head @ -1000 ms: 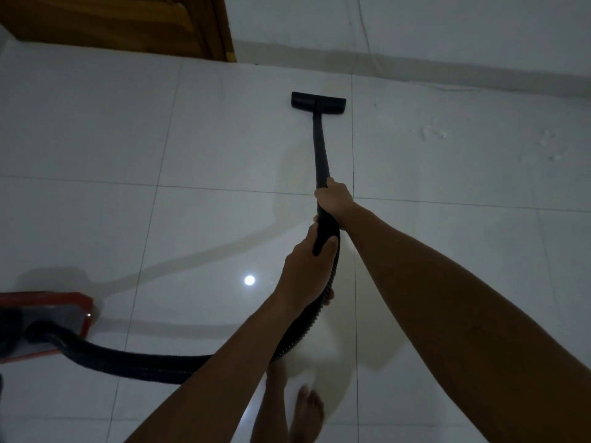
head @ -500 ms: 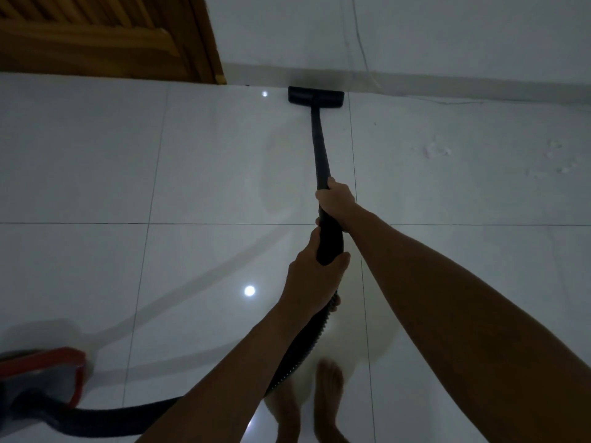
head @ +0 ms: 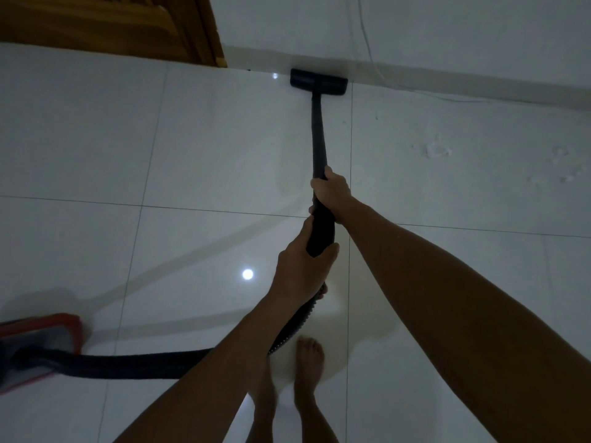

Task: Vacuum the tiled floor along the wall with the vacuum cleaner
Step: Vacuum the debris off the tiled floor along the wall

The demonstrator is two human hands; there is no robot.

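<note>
Against the wall (head: 447,33) sat the nozzle (head: 318,82), straight ahead along the wand (head: 319,139). My right hand (head: 331,190) clasped it nearer the nozzle, left hand (head: 300,270) behind.

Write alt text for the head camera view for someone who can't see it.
Two bare hands, right hand ahead of left hand, grip a black vacuum wand whose floor nozzle meets the white baseboard. The hose trails to a red vacuum body at left.
</note>
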